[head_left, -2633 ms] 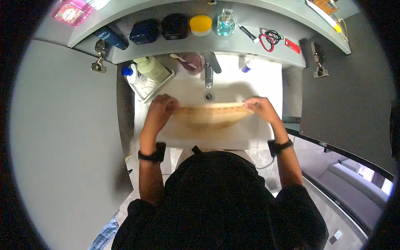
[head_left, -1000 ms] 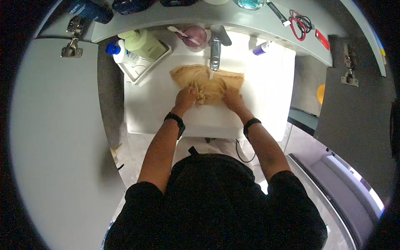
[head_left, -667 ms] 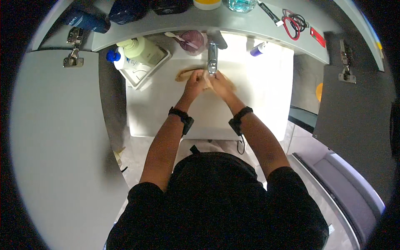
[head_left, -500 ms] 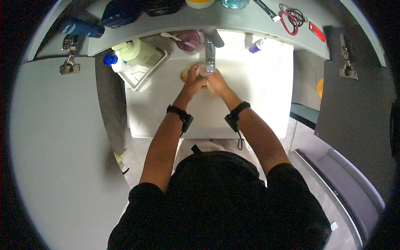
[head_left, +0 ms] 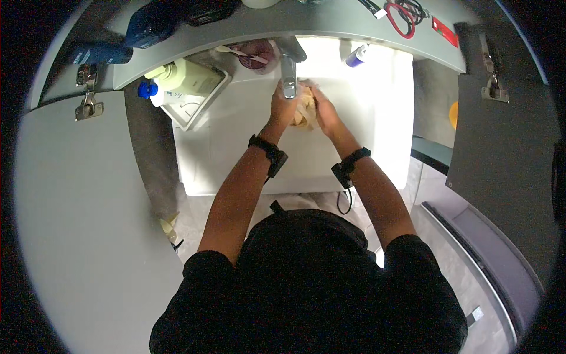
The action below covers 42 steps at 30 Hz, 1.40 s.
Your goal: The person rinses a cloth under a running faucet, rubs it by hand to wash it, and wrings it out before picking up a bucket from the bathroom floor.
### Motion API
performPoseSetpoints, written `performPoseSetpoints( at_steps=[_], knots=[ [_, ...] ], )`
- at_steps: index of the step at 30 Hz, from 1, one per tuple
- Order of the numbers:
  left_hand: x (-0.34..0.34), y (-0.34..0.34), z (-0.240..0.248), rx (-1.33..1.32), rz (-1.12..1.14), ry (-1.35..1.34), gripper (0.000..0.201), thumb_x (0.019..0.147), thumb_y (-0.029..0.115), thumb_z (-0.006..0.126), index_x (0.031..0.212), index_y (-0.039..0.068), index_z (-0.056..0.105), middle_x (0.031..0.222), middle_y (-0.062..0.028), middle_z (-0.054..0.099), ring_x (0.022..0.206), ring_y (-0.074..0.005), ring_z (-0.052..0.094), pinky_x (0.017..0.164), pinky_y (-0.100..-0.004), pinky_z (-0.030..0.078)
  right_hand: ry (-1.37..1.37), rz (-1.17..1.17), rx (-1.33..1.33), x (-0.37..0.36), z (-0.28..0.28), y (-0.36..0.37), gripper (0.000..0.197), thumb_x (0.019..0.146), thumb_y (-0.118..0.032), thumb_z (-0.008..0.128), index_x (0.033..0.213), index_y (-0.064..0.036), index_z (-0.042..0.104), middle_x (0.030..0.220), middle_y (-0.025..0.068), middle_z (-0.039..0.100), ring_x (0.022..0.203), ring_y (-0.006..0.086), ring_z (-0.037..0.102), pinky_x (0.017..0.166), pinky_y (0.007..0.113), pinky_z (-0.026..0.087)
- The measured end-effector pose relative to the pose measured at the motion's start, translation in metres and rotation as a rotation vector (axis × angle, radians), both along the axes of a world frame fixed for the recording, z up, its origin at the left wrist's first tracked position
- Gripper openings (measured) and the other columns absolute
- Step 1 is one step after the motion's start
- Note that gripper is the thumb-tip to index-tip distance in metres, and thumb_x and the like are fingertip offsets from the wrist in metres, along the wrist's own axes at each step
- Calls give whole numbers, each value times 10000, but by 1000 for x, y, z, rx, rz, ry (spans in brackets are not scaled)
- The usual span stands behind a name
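A crumpled, pale yellow cloth-like piece (head_left: 305, 112) is between my two hands, over the white sink (head_left: 236, 147) and just beside the chrome faucet (head_left: 289, 82). My left hand (head_left: 283, 110) presses on its left side, partly under the spout. On its right side, my right hand (head_left: 328, 113) curls round it with the fingers reaching toward the spout. Both hands hold the piece. The faucet covers some of my left fingers, and blur softens the fingertips. Each wrist wears a black strap with a small box.
At the sink's left corner, a white tray (head_left: 187, 125) carries a pale green pump bottle (head_left: 191, 79) and a blue-capped white bottle (head_left: 147, 89). A purple cup (head_left: 254, 54) with toothbrushes stands behind, a purple-white tube (head_left: 356, 56) at right. An overhanging shelf and open cabinet doors (head_left: 76, 206) flank me.
Both hands have shifted right relative to the faucet and moved apart. More of the yellow piece now shows between them. The whole view has shifted slightly.
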<state>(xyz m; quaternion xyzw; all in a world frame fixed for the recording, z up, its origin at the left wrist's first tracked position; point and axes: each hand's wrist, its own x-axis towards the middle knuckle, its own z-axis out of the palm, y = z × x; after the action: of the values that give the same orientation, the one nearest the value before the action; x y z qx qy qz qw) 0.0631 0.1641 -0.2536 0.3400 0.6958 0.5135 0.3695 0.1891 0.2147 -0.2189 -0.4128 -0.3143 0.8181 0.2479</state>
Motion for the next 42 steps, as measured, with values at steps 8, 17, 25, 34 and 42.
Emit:
performPoseSetpoints(
  at_steps=[8,17,25,34,42],
  knots=[
    [-3,10,-11,40,37,-63,266,871,206,680,1067,38,616,958,-162,697,905,-301,688,785,-383,542,131,-27,37,-19,-37,6,408,1021,-367,443,1280,-63,527,1123,75,635,979,220,636,897,363,524],
    [-32,-34,30,-298,-213,-355,621,931,580,556,1304,84,549,952,5,625,845,-141,595,723,-359,508,-377,163,348,-49,-110,-14,417,926,-401,597,1205,-93,561,754,109,647,634,322,655,540,446,534],
    [-67,-91,0,-222,-26,-513,427,963,404,575,1245,84,594,1056,-56,684,873,-179,653,738,-331,531,-50,384,196,-55,-10,-56,544,992,-446,507,1268,23,529,1170,145,608,1093,295,576,949,373,455],
    [-40,-30,24,-228,-128,-276,260,897,242,638,1032,27,691,896,-46,694,787,-125,641,717,-295,515,-488,1403,1085,54,-82,-88,648,989,-506,466,1464,-73,383,1560,233,234,1435,363,278,1118,445,331],
    [-44,-27,27,-289,-186,-208,320,832,254,632,1026,3,679,843,-62,689,750,-131,630,654,-316,508,-480,1455,1288,22,-63,-150,611,1016,-542,282,1513,-191,323,1612,153,141,1493,321,123,1139,655,142]
  ],
)
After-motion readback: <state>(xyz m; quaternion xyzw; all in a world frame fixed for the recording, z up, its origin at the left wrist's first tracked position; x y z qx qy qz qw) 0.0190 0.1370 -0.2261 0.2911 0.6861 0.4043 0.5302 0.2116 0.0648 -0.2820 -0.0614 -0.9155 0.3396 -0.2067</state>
